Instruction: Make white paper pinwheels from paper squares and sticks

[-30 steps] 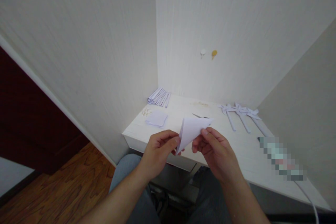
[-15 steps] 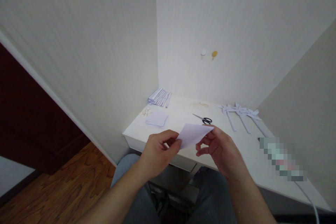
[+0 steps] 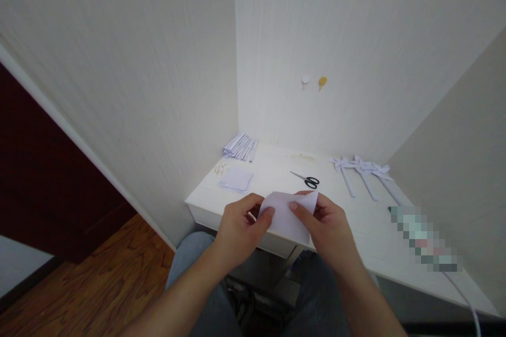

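Note:
A sheet of white paper [image 3: 285, 218] is held between both hands above the table's front edge, slightly bent along its top. My left hand [image 3: 242, 229] pinches its left side, thumb on the near face. My right hand [image 3: 330, 226] grips the right side, the thumb pressing on the face and the fingers behind it, partly hidden. Just beyond the paper lie scissors [image 3: 310, 181] with black handles. A small stack of paper squares [image 3: 236, 179] rests on the table to the left, beside a scatter of small pale bits [image 3: 220, 169].
Rolled paper sticks [image 3: 240, 147] are piled at the back left of the white table [image 3: 272, 168]. Paper pinwheels [image 3: 361, 168] on sticks lie at the back right. A blurred-out object [image 3: 422, 239] with a white cable sits on the right. Walls rise closely around the table.
My right hand has shifted from the paper's far corner to its face and right side, with the thumb now on it. The sheet has turned toward me and bends. The left hand keeps its pinch.

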{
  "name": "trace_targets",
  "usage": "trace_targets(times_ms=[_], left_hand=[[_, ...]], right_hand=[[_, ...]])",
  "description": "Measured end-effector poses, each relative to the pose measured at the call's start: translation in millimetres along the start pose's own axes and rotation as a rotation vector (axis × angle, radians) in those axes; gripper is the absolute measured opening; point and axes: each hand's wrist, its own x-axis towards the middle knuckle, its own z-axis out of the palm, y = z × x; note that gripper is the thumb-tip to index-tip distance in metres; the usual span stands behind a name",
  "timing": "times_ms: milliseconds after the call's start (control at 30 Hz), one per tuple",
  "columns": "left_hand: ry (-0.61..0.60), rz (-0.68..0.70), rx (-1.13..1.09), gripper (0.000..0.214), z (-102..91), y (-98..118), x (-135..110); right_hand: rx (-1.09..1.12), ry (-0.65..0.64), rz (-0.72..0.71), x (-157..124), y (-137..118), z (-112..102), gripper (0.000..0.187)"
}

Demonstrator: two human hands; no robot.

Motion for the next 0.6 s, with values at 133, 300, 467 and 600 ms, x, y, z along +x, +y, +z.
trace_targets(times_ms=[133,300,467,600], left_hand=[[-0.114,-0.128,-0.235,0.025,3.3,-2,1],[-0.142,-0.179,-0.368,0.030,4.1,2,2],[-0.115,-0.221,-0.451,0.039,5.6,7,4],[-0.089,-0.242,-0.450,0.041,8.0,5,8]], right_hand=[[-0.142,0.001,-0.095,-5,1,4,0.029],[-0.366,0.074,-0.297,-7,4,4,0.020],[-0.526,0.160,-0.503,-8,12,4,0.006],[-0.553,0.142,-0.747,-9,18,4,0.022]])
